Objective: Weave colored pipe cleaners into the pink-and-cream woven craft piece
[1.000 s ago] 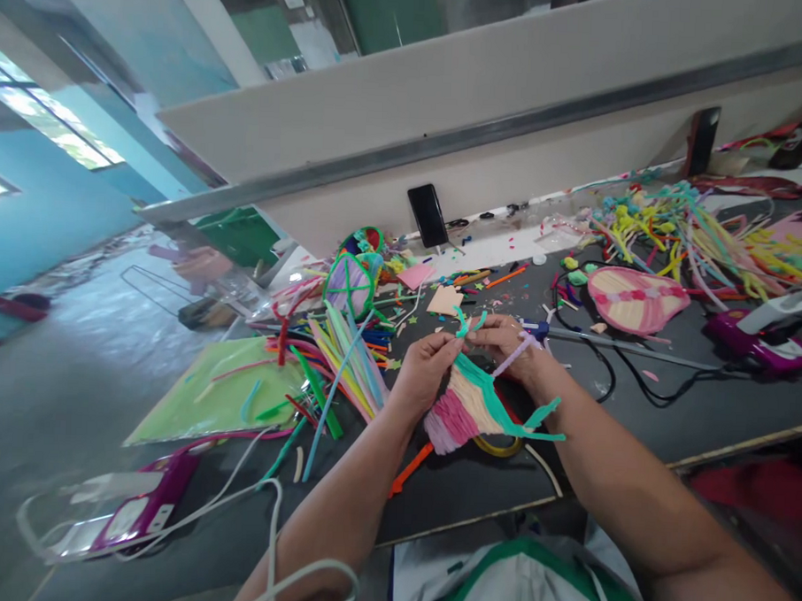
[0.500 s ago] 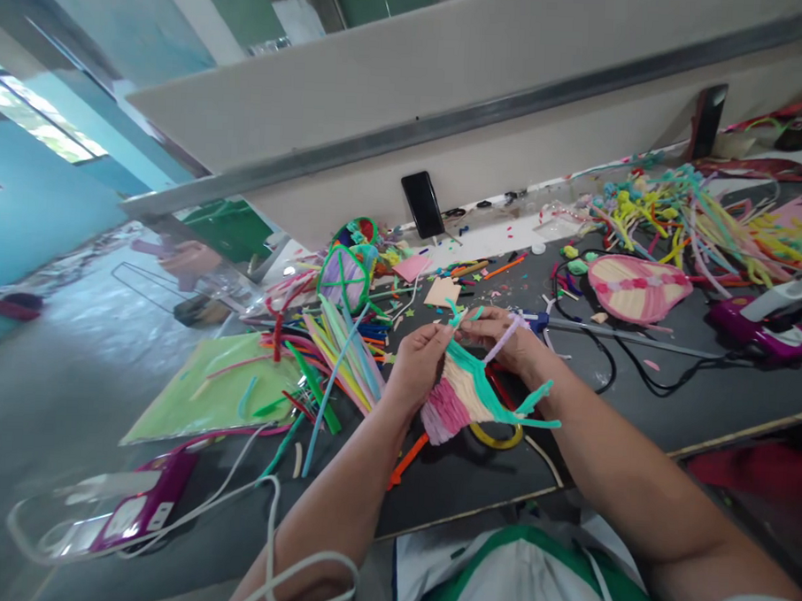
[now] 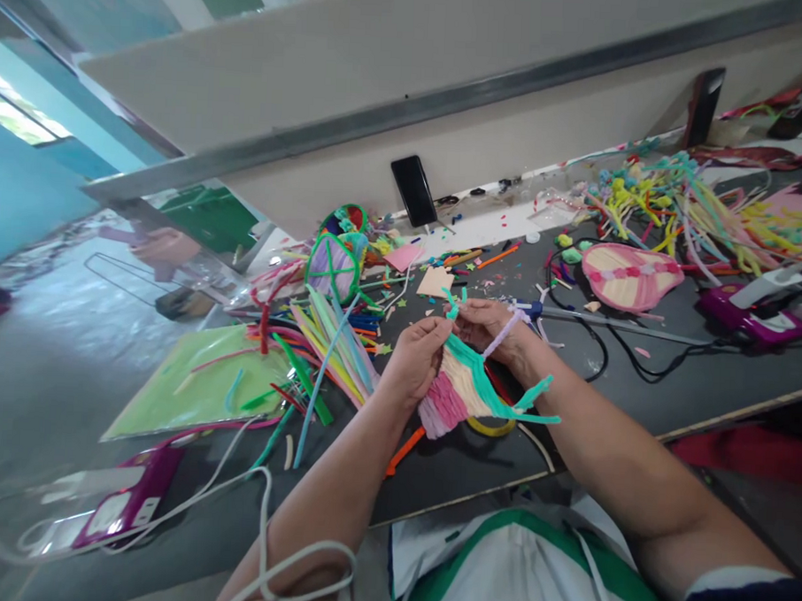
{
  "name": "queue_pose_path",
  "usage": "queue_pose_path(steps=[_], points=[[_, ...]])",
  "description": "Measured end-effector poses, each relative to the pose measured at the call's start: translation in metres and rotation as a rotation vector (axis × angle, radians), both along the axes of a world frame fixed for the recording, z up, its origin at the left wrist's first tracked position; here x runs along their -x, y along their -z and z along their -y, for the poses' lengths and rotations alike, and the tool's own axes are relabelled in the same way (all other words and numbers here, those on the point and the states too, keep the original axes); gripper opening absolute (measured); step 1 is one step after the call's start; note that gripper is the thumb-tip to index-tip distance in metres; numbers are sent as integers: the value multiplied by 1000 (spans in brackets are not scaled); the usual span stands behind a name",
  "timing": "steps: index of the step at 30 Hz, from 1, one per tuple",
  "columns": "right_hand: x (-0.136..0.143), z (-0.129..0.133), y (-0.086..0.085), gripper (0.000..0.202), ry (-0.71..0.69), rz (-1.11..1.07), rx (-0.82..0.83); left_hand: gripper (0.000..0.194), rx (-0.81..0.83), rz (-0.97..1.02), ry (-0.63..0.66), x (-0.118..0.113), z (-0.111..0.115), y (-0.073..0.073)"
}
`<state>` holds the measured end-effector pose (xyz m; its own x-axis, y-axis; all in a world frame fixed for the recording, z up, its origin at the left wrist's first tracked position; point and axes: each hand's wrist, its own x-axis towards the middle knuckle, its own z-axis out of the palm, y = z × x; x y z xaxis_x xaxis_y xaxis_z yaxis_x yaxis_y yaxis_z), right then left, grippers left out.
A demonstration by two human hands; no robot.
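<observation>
Above the worktop (image 3: 464,470), the left hand (image 3: 417,354) and right hand (image 3: 496,324) are pinching, fingertips nearly meeting, the upper corner of a striped fuzzy-stem piece (image 3: 460,385); its green edge is slanting toward the right forearm (image 3: 591,433), its body hanging nearer the left hand.

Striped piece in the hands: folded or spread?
Spread: the striped piece shows lilac, pink, cream and teal bands side by side, no fold visible; left hand and right hand hold its upper end.

Pipe cleaners (image 3: 342,344) crowd left of the hands (image 3: 417,359); bare tabletop (image 3: 723,383) opens front-right.
</observation>
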<state>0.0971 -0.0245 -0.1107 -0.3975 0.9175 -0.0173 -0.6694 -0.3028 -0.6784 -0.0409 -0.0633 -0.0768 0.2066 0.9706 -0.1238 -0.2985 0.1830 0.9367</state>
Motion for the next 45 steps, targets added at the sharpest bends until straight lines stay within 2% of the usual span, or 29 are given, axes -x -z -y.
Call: queue_pose_path(steps=[2, 5, 6, 10, 14, 16, 19, 25, 31, 35, 38, 42, 45], points=[[1, -1, 1, 18, 10, -21, 39, 22, -15, 47, -76, 5, -6, 0], [2, -1, 0, 20, 63, 10, 141, 18, -88, 151, -289, 18, -20, -1], [3, 0, -1, 20, 43, 15, 161, 17, -107, 186, -341, 23, -24, -2], [5, 4, -3, 21, 2, 14, 165, 24, -131, 273, -409, 38, -33, -3], [7, 9, -7, 10, 3, -19, 174, 29, -157, 326, -445, 36, -32, 2], [7, 11, -9, 2, 45, -4, 183, 29, -165, 345, -444, 33, -31, 5], [8, 13, -11, 14, 130, 57, 144, 28, -153, 371, -408, 28, -28, 8], [6, 12, -11, 19, 123, 73, 78, 27, -86, 331, -293, 23, -21, 2], [3, 7, -8, 17, 181, 59, 127, 23, -32, 272, -362, 26, -26, 10], [-1, 2, -2, 17, 187, 36, 173, 22, -12, 300, -334, 27, -27, 15], [-5, -1, -1, 16, 183, 51, 193, 20, 7, 309, -299, 25, -25, 12], [-9, 1, -6, 17, 137, 85, 131, 34, 3, 274, -228, 25, -21, 2], [-10, 5, -12, 17, 93, 105, 86, 48, 63, 281, -193, 28, -21, -3]])
